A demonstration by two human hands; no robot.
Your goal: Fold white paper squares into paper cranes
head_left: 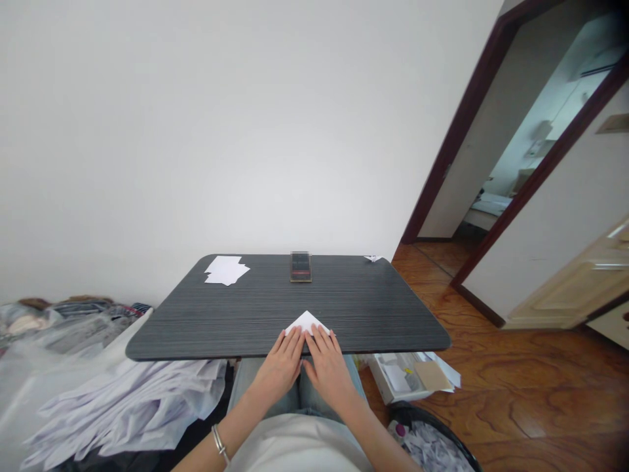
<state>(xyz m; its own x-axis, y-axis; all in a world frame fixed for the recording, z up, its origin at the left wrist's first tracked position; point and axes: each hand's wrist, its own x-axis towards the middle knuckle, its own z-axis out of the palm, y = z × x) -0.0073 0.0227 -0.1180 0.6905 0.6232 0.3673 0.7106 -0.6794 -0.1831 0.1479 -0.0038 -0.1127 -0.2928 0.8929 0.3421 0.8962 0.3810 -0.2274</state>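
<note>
A white sheet of paper folded into a triangle (306, 321) lies at the near edge of the dark grey table (373, 308). My left hand (282, 364) rests flat on its left half with fingers stretched out. My right hand (328, 364) lies flat on its right half in the same way, close beside the left. A bracelet sits on my left wrist. Neither hand grips anything; both press on the paper.
A small stack of white sheets (226, 270) lies at the table's far left, a phone (301, 267) at the far middle, a small folded paper (372, 258) at the far right corner. Crumpled paper (122, 406) piles left of me; a box (413, 377) and bin (432, 446) stand right.
</note>
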